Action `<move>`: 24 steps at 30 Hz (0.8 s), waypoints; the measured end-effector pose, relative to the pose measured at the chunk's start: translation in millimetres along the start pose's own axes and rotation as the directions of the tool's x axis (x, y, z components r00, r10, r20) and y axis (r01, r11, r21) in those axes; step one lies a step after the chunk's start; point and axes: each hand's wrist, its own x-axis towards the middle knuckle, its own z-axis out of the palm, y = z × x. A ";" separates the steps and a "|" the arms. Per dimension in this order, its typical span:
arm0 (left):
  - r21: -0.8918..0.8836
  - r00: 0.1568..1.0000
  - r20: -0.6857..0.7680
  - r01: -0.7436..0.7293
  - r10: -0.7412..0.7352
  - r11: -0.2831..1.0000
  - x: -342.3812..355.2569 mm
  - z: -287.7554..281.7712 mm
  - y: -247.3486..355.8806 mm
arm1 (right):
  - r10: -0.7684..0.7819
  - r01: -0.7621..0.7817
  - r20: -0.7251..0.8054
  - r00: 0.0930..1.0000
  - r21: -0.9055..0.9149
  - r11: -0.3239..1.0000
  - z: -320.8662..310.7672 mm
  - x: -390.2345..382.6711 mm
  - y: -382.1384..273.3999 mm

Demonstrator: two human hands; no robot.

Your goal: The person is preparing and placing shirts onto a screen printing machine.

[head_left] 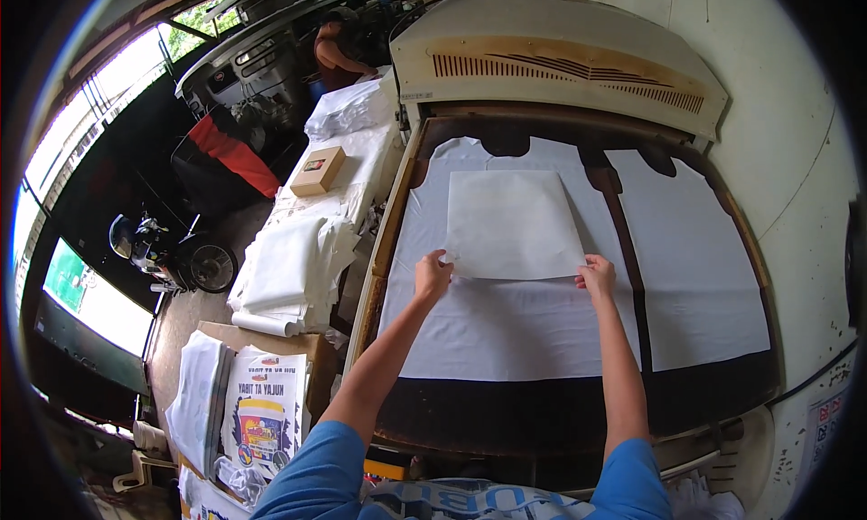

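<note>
- At eight o'clock from the sheet between the hands, low in the view, a pile of white sheets printed with a yellow bucket picture (262, 407) lies just beside a stack of folded white cloth (194, 393).
- The dark, flat bed of a wide machine (506, 412) runs along the near side, below the hands, under two white fabric pieces.
- The left hand (434, 274), at eight o'clock, has thumb and fingers pinched on the sheet's near left corner.
- The right hand (596, 276), at four o'clock, pinches the near right corner; the hands are apart, the sheet's width between them.
- The smooth, white, four-sided sheet (515, 222) is over the larger white fabric piece (488, 330), its near edge shadowing the cloth; whether its far part touches, I cannot tell.
- Between three and four o'clock lies the narrower white fabric piece (695, 285), a dark strip of bed separating the two.
- At nine o'clock, a stack of large white sheets (287, 262) sits on a white-covered counter (366, 154); beyond it is a small tan cardboard box (318, 171).
- Past twelve o'clock rises the cream, slotted metal hood (560, 55).
- Between ten and eleven, farther off, a person in a dark sleeveless top (336, 64) faces the counter's far end.
</note>
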 end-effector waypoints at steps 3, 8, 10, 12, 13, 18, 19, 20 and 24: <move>0.230 0.997 -0.056 -0.046 0.061 0.972 10.5 1.5 -3.5 | -0.037 0.027 -0.084 0.996 -0.112 0.993 5.4 0.4 0.7; 0.335 0.991 -0.085 -0.074 0.108 0.939 19.7 9.5 1.6 | -0.183 0.116 -0.138 0.973 -0.389 0.914 5.0 15.1 5.3; 0.346 0.990 -0.094 -0.067 0.105 0.936 24.9 4.3 -3.2 | -0.207 0.129 -0.136 0.969 -0.438 0.890 14.5 9.9 -0.7; 0.356 0.990 -0.102 -0.056 0.099 0.933 25.9 -0.4 -7.8 | -0.230 0.139 -0.131 0.964 -0.488 0.861 25.6 -4.0 -14.5; 0.367 0.990 -0.097 -0.060 0.102 0.928 25.8 0.8 -8.2 | -0.296 0.192 -0.109 0.949 -0.546 0.815 26.6 -8.5 -18.5; 0.369 0.993 -0.076 -0.057 0.092 0.928 23.9 1.8 -10.0 | -0.452 0.286 -0.086 0.888 -0.667 0.688 28.9 -10.6 -18.2; 0.362 0.994 -0.070 -0.048 0.078 0.931 22.8 2.5 -8.2 | -0.422 0.255 -0.090 0.902 -0.675 0.692 27.9 -9.9 -17.7; 0.356 0.996 -0.064 -0.038 0.066 0.934 22.0 3.0 -6.3 | -0.391 0.225 -0.095 0.915 -0.684 0.694 27.0 -9.3 -17.2; 0.329 0.999 -0.032 -0.014 0.026 0.944 22.1 1.5 -2.7 | -0.346 0.183 -0.112 0.932 -0.677 0.713 27.1 -9.2 -16.1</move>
